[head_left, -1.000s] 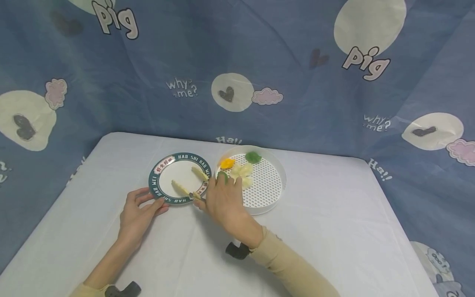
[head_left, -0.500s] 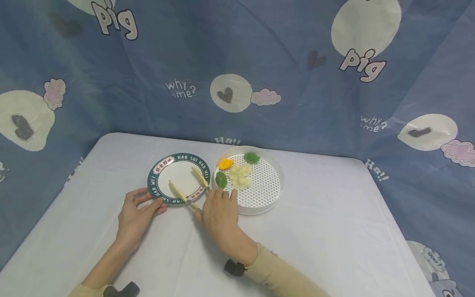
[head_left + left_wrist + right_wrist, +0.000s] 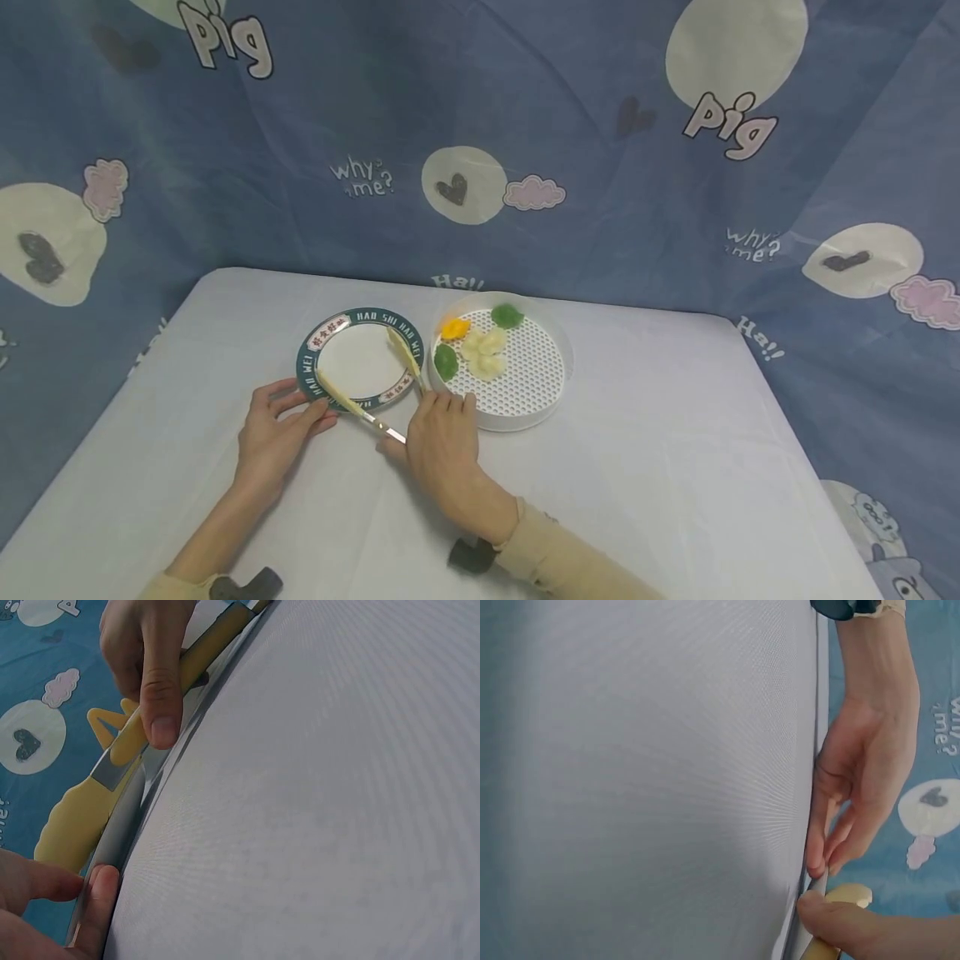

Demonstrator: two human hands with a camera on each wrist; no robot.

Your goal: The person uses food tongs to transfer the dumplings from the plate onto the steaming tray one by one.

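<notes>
In the head view my left hand (image 3: 277, 437) holds the near left rim of a round plate (image 3: 356, 358), white with a green lettered border. My right hand (image 3: 446, 450) grips a pair of tongs (image 3: 384, 427) with yellow tips and metal arms. The tongs' two arms stand spread apart over the plate, with nothing seen between them. In the left wrist view, the right thumb lies along the yellow grip of the tongs (image 3: 79, 817), and the left fingers pinch the plate edge (image 3: 124, 810).
Right of the plate stands a round white perforated tray (image 3: 536, 367). It holds several pale dumpling-like pieces (image 3: 486, 354), two green pieces (image 3: 446, 362) and an orange-yellow piece (image 3: 455, 329). A white cloth (image 3: 637, 433) covers the table; a blue printed curtain (image 3: 600, 242) hangs behind.
My right hand has drawn back slightly toward me, away from the tray, uncovering the nearer green piece. The tongs' arms have spread wider over the plate. My left hand stays at the rim.
</notes>
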